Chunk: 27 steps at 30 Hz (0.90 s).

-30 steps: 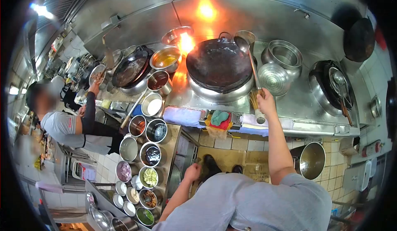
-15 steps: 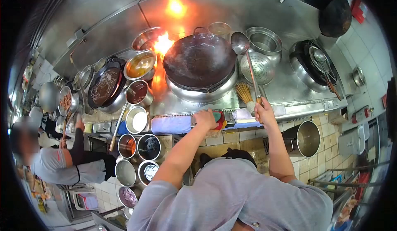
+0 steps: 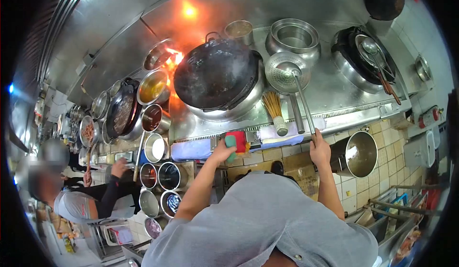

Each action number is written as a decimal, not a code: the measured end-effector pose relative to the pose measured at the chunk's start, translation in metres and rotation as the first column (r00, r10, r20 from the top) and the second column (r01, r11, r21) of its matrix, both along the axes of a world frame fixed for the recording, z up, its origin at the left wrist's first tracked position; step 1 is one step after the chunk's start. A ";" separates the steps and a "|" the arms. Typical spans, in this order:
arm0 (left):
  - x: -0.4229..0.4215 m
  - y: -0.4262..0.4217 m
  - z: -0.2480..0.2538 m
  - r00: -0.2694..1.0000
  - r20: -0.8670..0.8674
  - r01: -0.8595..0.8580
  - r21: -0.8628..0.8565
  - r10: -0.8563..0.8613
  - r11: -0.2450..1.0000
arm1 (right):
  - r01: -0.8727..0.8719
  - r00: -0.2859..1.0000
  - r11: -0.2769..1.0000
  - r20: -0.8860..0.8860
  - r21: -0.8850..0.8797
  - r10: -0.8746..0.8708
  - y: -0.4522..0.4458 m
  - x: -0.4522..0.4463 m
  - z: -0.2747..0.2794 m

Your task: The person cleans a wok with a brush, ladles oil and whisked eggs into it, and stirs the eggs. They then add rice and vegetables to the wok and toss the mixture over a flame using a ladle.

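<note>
The left hand point(image 3: 222, 152) grips a green cloth point(image 3: 231, 142), the right hand point(image 3: 320, 150) holds a ladle point(image 3: 304, 99) over the strainer point(image 3: 274, 76), and a co-worker's sleeve point(image 3: 87, 207) has a red mark too small to read.

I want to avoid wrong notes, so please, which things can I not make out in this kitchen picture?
Head view:
Burner under the large round black wok: hidden by the wok.
Hold of the left hand on the green cloth: palm hidden behind the hand.
Top of the dark round pan, upper right: cut by the edge.
Co-worker's head: blurred.
Pinkish food, lower right: too small and blurred to name.
</note>
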<state>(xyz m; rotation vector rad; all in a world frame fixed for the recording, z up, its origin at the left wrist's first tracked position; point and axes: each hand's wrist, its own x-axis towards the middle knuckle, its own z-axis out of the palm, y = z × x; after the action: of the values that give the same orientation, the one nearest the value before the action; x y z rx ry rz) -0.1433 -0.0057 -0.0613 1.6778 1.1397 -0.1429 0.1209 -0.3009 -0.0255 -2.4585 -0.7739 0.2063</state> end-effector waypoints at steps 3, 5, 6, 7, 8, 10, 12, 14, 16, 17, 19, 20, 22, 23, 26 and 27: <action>-0.044 -0.030 0.001 0.801 0.194 -0.184 -0.821 0.567 0.540 | 0.004 1.000 0.998 -0.010 -0.063 -0.005 -0.004 0.003 -0.025; -0.051 -0.050 0.010 0.749 0.165 -0.247 -0.829 0.641 0.502 | 0.002 1.000 0.998 -0.015 -0.056 -0.002 -0.005 0.005 -0.044; -0.054 -0.058 0.016 0.701 0.133 -0.295 -0.841 0.701 0.455 | -0.008 1.000 0.998 -0.028 -0.058 0.006 -0.005 0.008 -0.048; -0.049 -0.058 0.022 0.657 0.131 -0.327 -0.838 0.743 0.437 | -0.024 1.000 0.997 -0.016 -0.070 0.023 -0.005 0.011 -0.051; -0.041 -0.055 0.025 0.589 0.123 -0.403 -0.812 0.799 0.423 | -0.048 0.999 0.995 -0.005 -0.086 0.047 -0.008 0.013 -0.055; -0.028 -0.033 0.041 0.487 0.220 -0.378 -0.820 0.845 0.431 | -0.085 0.996 0.994 -0.018 -0.066 0.084 -0.010 0.024 -0.067; -0.020 0.008 0.045 0.403 0.251 -0.421 -0.803 0.880 0.422 | -0.121 0.992 0.991 -0.034 -0.048 0.120 -0.015 0.033 -0.076; -0.009 0.047 0.056 0.395 0.362 -0.349 -0.791 0.844 0.503 | -0.136 0.989 0.991 -0.053 0.009 0.136 -0.017 0.042 -0.082; 0.007 0.074 0.072 0.435 0.347 -0.432 -0.729 0.831 0.531 | -0.125 0.989 0.992 -0.074 0.008 0.125 -0.019 0.044 -0.078; 0.014 0.090 0.069 0.464 0.317 -0.452 -0.718 0.827 0.529 | -0.117 0.990 0.993 -0.074 0.006 0.118 -0.020 0.044 -0.076; 0.022 0.115 0.060 0.529 0.268 -0.452 -0.714 0.805 0.535 | -0.092 0.989 0.996 -0.119 -0.017 0.089 -0.019 0.042 -0.066; 0.025 0.124 0.054 0.538 0.274 -0.442 -0.714 0.797 0.544 | -0.079 0.990 0.997 -0.115 -0.013 0.077 -0.017 0.041 -0.068; 0.031 0.137 0.047 0.637 0.250 -0.355 -0.745 0.729 0.565 | -0.060 0.993 0.997 -0.101 0.040 0.064 -0.017 0.038 -0.072; 0.033 0.144 0.044 0.588 0.232 -0.377 -0.769 0.775 0.516 | -0.048 0.992 0.994 -0.110 0.094 0.058 -0.016 0.035 -0.074; 0.039 0.141 0.056 0.579 0.236 -0.373 -0.774 0.780 0.512 | -0.013 0.985 0.999 -0.173 0.029 0.018 -0.009 0.025 -0.062; 0.038 0.150 0.041 0.508 0.147 -0.333 -0.875 0.849 0.351 | 0.006 0.984 1.000 -0.178 0.023 -0.001 -0.004 0.021 -0.055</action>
<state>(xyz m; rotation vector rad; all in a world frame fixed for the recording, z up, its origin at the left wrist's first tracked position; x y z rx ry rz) -0.1051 0.1443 -0.0204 0.3110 0.9382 0.3703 0.1418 -0.3053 -0.0803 -2.3798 -0.6906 0.4075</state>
